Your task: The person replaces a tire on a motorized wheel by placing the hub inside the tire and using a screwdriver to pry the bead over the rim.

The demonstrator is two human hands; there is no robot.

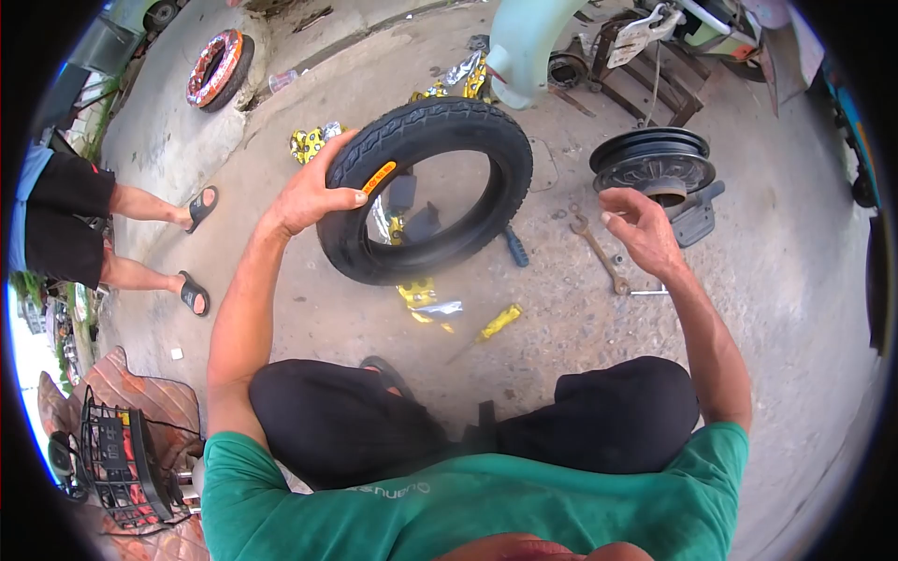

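Observation:
A black tyre (435, 117) with an orange label is tilted up off the ground in front of me. My left hand (313, 187) grips its left side, thumb over the sidewall and fingers behind the tread. My right hand (644, 232) is on the right, its fingers loosely bent, with a gap to the thumb and nothing visible between them. It overlaps the near edge of a black wheel hub (655, 168) lying on the ground; whether they touch, I cannot tell. Below that hand lies a rusty wrench (599, 254).
On the concrete lie a yellow screwdriver (500, 323), a blue-handled tool (516, 248) and yellow patterned wrapping (418, 294). Another tyre, partly wrapped (217, 70), lies far left. A person's legs (140, 201) stand at left. A metal stand (645, 70) and pale scooter bodywork (528, 47) are at the back.

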